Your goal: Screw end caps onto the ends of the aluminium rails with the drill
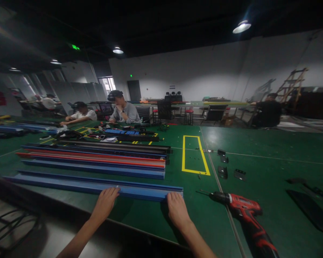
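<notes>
A long blue channel profile [145, 191] lies lengthwise along the near edge of the green table. My left hand [107, 200] has its fingers curled over the near side of the profile, right of its middle. At the profile's right end, my right hand [176, 209] grips the edge with bent fingers. Behind it lie another blue profile [97, 169], orange-red strips [91, 157] and black rails [140, 147], roughly parallel. To the right of my right hand, a red and black power drill [246, 208] rests on its side, its bit pointing left.
Small black brackets [223, 172] lie beyond the drill, beside a yellow taped rectangle [183, 154]. A dark flat object [309, 211] is at the far right. Wires and parts [123, 132] cover the back left, where people sit across the table [271, 150].
</notes>
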Tool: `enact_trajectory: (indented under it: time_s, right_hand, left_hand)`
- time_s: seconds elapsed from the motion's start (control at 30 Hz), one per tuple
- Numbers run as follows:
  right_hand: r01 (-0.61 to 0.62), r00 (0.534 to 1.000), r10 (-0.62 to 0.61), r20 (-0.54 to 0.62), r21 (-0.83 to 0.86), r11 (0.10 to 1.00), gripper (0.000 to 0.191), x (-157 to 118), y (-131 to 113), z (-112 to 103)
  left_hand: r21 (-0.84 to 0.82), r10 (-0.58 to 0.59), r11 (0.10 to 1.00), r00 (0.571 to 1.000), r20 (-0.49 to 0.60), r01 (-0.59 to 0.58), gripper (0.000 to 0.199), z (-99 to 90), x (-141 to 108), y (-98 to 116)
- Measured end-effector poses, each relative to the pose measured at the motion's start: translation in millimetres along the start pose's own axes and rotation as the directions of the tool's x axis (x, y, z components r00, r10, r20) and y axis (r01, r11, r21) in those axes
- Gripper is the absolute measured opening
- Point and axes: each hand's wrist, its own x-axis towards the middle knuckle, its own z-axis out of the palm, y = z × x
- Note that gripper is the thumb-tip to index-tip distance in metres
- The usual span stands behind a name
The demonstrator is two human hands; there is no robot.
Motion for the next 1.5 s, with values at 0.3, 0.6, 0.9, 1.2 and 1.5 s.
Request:
enact_trajectory:
  time_s: [0.3, 0.6, 0.9, 1.2, 1.5]
  right_hand:
    - [-0.042, 0.999, 0.042, 0.002, -0.007, 0.999, 0.037, -19, 14, -6]
    - [-0.024, 0.999, 0.025, 0.024, -0.041, 0.999, 0.036, -29, 19, -14]
    - [-0.005, 0.999, 0.001, -0.052, -0.07, 0.998, 0.028, -33, 25, -2]
    - [0.026, 0.987, -0.035, -0.155, -0.061, 0.998, 0.026, -34, 32, 7]
    - [0.115, 0.96, -0.093, -0.264, 0.07, 0.991, 0.025, -47, 49, -4]
  left_hand:
    - [0.022, 0.068, 0.998, 0.993, -0.093, -0.066, 0.036, 10.5, -9, 18]
    - [0.015, 0.087, 0.996, 0.974, -0.21, -0.086, 0.033, 10.3, -14, 28]
    - [0.001, 0.081, 0.997, 0.978, -0.192, -0.083, 0.036, 3.1, -15, 34]
    - [-0.005, 0.108, 0.994, 0.974, -0.199, -0.111, 0.038, 3.0, -17, 31]
    - [0.011, 0.214, 0.976, 0.939, -0.268, -0.219, 0.035, 2.0, -22, 11]
